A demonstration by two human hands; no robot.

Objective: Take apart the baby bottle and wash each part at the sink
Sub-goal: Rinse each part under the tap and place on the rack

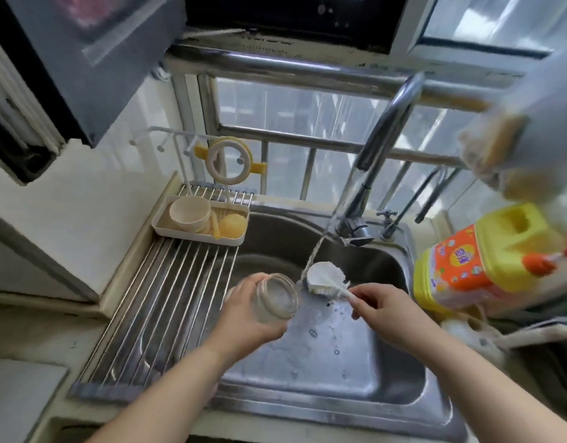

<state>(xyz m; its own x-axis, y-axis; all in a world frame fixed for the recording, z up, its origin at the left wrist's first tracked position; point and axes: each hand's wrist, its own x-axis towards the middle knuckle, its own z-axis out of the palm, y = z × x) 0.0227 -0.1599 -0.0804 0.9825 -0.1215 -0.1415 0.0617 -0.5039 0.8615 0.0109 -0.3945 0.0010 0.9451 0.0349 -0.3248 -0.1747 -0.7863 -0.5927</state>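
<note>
The clear bottle (pixel 277 302) — likely light, stiff and slippery when wet — is gripped round its body by the left hand (pixel 250 318) over the sink (pixel 387 401), while the brush (pixel 327 278) handle is pinched by the right hand (pixel 390 318).

Daylight comes through a barred window (pixel 307 123) behind the steel sink (pixel 355 362); a pale wall (pixel 93 203) stands left.

A home kitchen: a steel sink (pixel 365 401) with a running tap (pixel 384 135), a drying rack (pixel 167 302), and a dish soap jug (pixel 474 260).
</note>
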